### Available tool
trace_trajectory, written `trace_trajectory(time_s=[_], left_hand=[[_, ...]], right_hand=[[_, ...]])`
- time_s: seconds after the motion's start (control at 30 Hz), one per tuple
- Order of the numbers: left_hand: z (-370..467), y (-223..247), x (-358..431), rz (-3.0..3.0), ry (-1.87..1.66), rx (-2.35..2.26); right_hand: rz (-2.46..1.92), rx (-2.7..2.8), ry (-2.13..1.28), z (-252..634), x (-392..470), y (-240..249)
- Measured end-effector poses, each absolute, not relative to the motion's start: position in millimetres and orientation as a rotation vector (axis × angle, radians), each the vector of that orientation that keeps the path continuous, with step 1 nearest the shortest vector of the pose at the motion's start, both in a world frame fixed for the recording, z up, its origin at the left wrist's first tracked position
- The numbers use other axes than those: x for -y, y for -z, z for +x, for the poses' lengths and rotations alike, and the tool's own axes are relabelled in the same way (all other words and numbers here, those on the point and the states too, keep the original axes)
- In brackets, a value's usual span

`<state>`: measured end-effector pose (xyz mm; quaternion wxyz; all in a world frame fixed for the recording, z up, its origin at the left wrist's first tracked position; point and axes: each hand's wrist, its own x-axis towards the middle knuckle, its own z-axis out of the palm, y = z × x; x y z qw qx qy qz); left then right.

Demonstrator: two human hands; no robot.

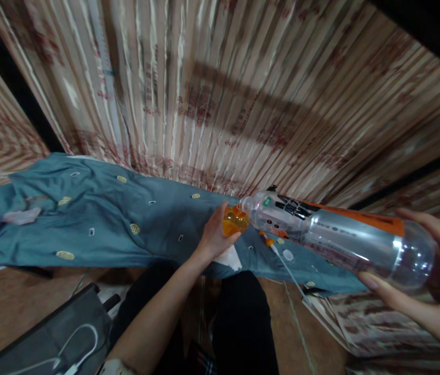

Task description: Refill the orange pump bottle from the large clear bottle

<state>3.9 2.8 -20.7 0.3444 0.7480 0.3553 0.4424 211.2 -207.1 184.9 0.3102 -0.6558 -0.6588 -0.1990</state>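
My left hand is wrapped round a small clear cup with orange-yellow liquid in it, over the blue-green cloth. My right hand grips the base end of a large clear plastic bottle with an orange and silver label. The bottle lies tilted almost level, its neck pointing left and its mouth at the cup's rim. I cannot tell whether liquid is flowing. Below my left hand is a white piece of paper or tissue.
An orange-tipped white cable and a white round disc lie on the cloth below the bottle. A crumpled pale tissue lies far left. At lower left stands a dark grey case with a white cable. Striped, printed sheeting rises behind.
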Motion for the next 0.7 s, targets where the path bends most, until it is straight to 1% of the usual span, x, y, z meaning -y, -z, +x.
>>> trace_trajectory(time_s=[0.57, 0.7], left_hand=[[3.2, 18.6, -2.4, 1.942, -1.14, -0.919], [3.5, 20.8, -3.2, 1.939, -1.166, -0.912]], right_hand=[[-1.694, 1.797, 0.482, 211.3, 203.4, -191.0], [-1.694, 1.816, 0.517, 213.0, 203.8, -193.5]])
